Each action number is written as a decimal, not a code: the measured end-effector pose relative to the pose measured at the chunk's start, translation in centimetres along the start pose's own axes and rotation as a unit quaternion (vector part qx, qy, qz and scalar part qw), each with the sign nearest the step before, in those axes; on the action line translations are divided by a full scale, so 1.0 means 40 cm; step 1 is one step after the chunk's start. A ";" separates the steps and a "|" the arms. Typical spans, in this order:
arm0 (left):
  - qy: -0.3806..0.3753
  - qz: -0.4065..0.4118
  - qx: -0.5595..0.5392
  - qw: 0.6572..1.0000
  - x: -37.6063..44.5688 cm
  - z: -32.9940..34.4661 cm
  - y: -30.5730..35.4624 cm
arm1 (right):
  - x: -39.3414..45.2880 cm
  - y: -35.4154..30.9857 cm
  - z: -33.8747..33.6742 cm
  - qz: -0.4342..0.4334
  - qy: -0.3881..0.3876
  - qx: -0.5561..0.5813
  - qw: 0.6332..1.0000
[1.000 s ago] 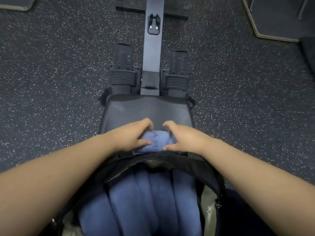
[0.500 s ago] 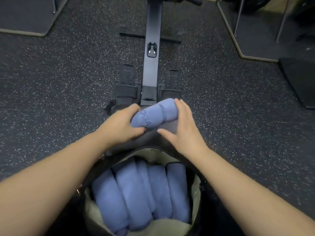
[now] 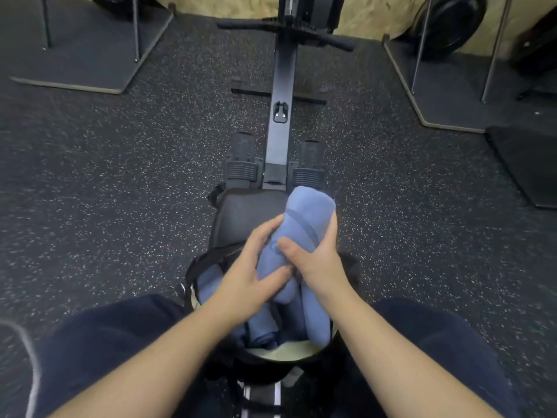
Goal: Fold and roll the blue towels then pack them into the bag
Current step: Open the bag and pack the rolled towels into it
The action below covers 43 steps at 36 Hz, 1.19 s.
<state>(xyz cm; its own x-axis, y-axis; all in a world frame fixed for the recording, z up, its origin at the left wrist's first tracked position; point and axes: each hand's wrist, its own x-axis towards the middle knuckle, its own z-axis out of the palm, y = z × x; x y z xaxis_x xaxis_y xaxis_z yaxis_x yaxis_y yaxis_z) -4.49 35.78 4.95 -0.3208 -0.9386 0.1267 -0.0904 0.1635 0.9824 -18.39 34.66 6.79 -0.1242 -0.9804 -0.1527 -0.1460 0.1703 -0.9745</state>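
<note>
Head view, seen from above the seated person's lap. Nearest the camera, two bare forearms run up from the lower corners over dark trouser legs [image 3: 99, 351]. Between the knees sits the open bag [image 3: 193, 273], black outside with a pale lining showing at its near edge; several rolled blue towels [image 3: 315, 315] stand packed side by side inside it, their lower ends hidden by the hands and the bag's rim.

Directly above the bag's mouth, both hands hold one more rolled towel [image 3: 304, 224], tilted so that its lower end points down into the bag and its upper end leans away to the right. The left hand [image 3: 250, 273] grips the roll's lower half from the left, fingers curled behind it and the thumb lying across its near side. The right hand [image 3: 316, 263] wraps the roll from the right, thumb pressed on the front of the cloth and fingers closed round the far side. The two thumbs nearly meet.

Beyond the hands lies the black seat pad [image 3: 244, 212] of a rowing machine, then its two footplates [image 3: 242, 167] flanking the central rail [image 3: 281, 86], and the handle bar [image 3: 331, 39] across the top. Speckled dark rubber flooring [image 3: 105, 191] surrounds the machine; a flat platform with metal legs [image 3: 84, 52] stands at each far corner.
</note>
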 end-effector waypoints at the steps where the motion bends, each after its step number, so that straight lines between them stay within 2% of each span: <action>1: -0.003 -0.009 0.004 1.000 -0.012 0.008 -0.008 | -0.012 0.004 -0.005 0.011 0.000 -0.018 1.000; 4: -0.039 -0.036 0.085 0.995 -0.045 0.011 -0.036 | -0.047 0.026 -0.018 0.008 0.002 -0.089 0.996; 7: -0.069 -0.023 0.261 0.962 -0.080 -0.027 -0.068 | -0.076 0.073 -0.032 -0.024 -0.010 -0.188 0.982; 10: -0.005 0.032 0.441 0.897 -0.109 -0.081 -0.080 | -0.097 0.121 -0.042 -0.008 -0.069 -0.293 0.954; 12: 0.053 -0.007 0.487 0.872 -0.125 -0.114 -0.085 | -0.103 0.152 -0.036 0.019 -0.107 -0.364 0.925; 14: 0.096 -0.102 0.495 0.857 -0.139 -0.138 -0.091 | -0.099 0.181 -0.017 0.054 -0.118 -0.422 0.897; 17: 0.107 -0.207 0.483 0.844 -0.158 -0.172 -0.109 | -0.069 0.215 0.018 0.100 -0.096 -0.449 0.883; 20: 0.102 -0.237 0.451 0.854 -0.170 -0.199 -0.125 | -0.033 0.240 0.049 0.110 -0.064 -0.454 0.882; 23: 0.086 -0.243 0.438 0.861 -0.176 -0.205 -0.130 | -0.018 0.256 0.073 0.118 -0.092 -0.443 0.884; 25: 0.077 -0.230 0.468 0.850 -0.174 -0.198 -0.128 | -0.013 0.259 0.080 0.127 -0.113 -0.451 0.876; 28: 0.060 -0.150 0.518 0.840 -0.157 -0.177 -0.125 | -0.010 0.246 0.062 0.121 -0.117 -0.490 0.855; 31: 0.033 -0.045 0.530 0.846 -0.117 -0.131 -0.114 | -0.020 0.224 -0.003 0.091 -0.132 -0.543 0.824; 35: -0.046 0.039 0.511 0.857 -0.043 -0.025 -0.115 | -0.043 0.204 -0.124 0.085 -0.129 -0.553 0.819; 39: -0.100 0.054 0.517 0.849 -0.005 0.069 -0.134 | -0.056 0.214 -0.217 0.043 -0.097 -0.570 0.815; 42: -0.146 0.018 0.544 0.826 -0.019 0.098 -0.157 | -0.058 0.219 -0.246 0.098 -0.104 -0.566 0.812; 43: -0.173 -0.015 0.568 0.804 -0.029 0.098 -0.163 | -0.057 0.224 -0.249 0.126 -0.118 -0.558 0.812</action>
<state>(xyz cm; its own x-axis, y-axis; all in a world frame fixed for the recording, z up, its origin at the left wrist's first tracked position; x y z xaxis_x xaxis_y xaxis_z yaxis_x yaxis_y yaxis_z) -7.21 37.00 -2.16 -0.5278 -0.8388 -0.1334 -0.8433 0.4989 0.1998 -29.18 39.40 0.05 -0.1167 -0.8695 -0.4800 -0.9595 0.2235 -0.1716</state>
